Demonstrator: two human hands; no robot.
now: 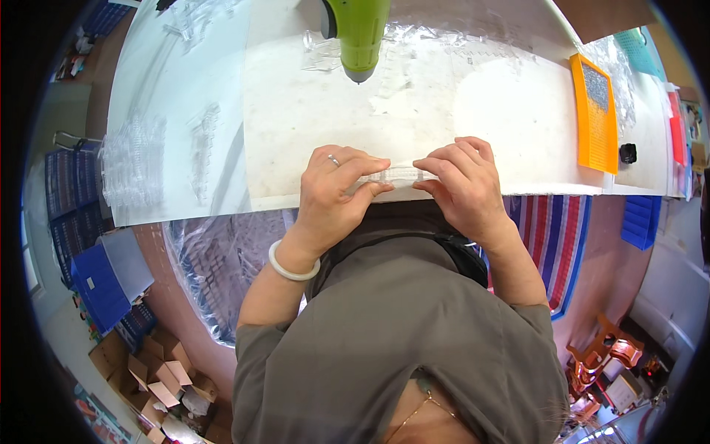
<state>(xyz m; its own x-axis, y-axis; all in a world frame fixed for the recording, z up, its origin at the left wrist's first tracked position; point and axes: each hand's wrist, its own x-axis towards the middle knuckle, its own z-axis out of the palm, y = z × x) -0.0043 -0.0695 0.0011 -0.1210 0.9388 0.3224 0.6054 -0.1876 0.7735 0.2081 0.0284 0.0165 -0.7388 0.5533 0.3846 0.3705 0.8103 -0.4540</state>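
Near the table's front edge, my left hand [333, 177] and my right hand [467, 176] face each other, thumbs and fingers pinched. Between them they hold the two ends of a narrow clear plastic strip [401, 175]; its ends are hidden under my fingertips. A ring is on my left hand and a white bangle [290, 268] on that wrist. Beyond my hands, a green power drill [360, 37] points its dark nose down toward the tabletop, apart from both hands.
Clear plastic pieces [134, 164] lie in rows on the table's left. To the right stand an orange tray [583, 111] of small metal parts and a black object [628, 153]. A plastic-lined basket [214, 274] sits below the table edge, with cardboard boxes [159, 370] at lower left.
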